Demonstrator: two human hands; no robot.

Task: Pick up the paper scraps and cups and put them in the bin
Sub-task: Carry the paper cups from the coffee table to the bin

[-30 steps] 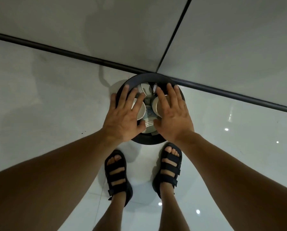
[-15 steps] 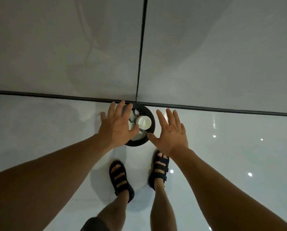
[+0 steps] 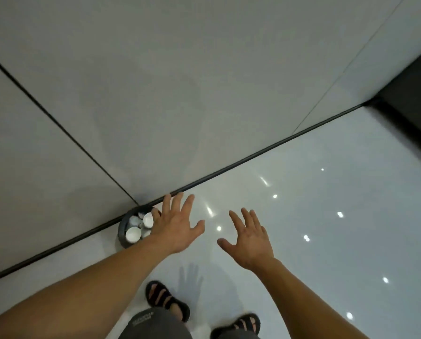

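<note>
Glossy white floor (image 3: 327,216) meets grey wall (image 3: 180,81) at a dark baseboard strip (image 3: 253,155). Both hands empty, fingers spread wide: left hand (image 3: 177,228) just right of the bin, right hand (image 3: 250,237) apart. Black round bin (image 3: 122,232) against the wall holds white cups (image 3: 133,234). Black sandals (image 3: 166,299) below.

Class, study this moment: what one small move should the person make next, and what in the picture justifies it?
Probably look round the floor for more litter: the left hand and right hand are both open and empty, and white cups sit inside the bin.
</note>
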